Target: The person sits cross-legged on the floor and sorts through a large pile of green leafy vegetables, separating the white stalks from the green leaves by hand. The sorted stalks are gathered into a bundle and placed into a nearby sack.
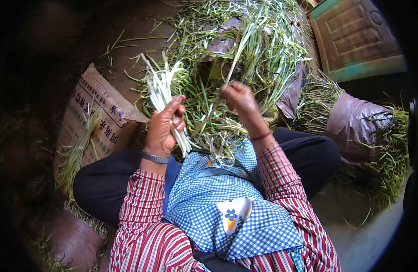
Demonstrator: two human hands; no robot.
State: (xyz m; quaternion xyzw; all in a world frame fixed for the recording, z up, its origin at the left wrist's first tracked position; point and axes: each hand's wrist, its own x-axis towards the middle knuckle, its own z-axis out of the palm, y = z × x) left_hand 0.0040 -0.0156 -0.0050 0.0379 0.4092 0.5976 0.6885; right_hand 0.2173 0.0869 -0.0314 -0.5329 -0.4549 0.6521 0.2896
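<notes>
My left hand is closed around a bunch of pale, cleaned stalks, perhaps garlic chives; their white ends point up and away from me. To its right, my right hand pinches a long green-and-white stalk, whose leafy end reaches up over the heap. A thin withered strand hangs below the right fist. Between and beyond both hands spreads a loose heap of the same green stalks. Peeled scraps lie on the blue checked apron across my lap.
At left stands a printed paper sack with a bundle of pale stalks against it. Stalk bundles wrapped in purplish sheeting sit at right, and another wrapped bundle lies at lower left. A panelled wooden door leans at upper right.
</notes>
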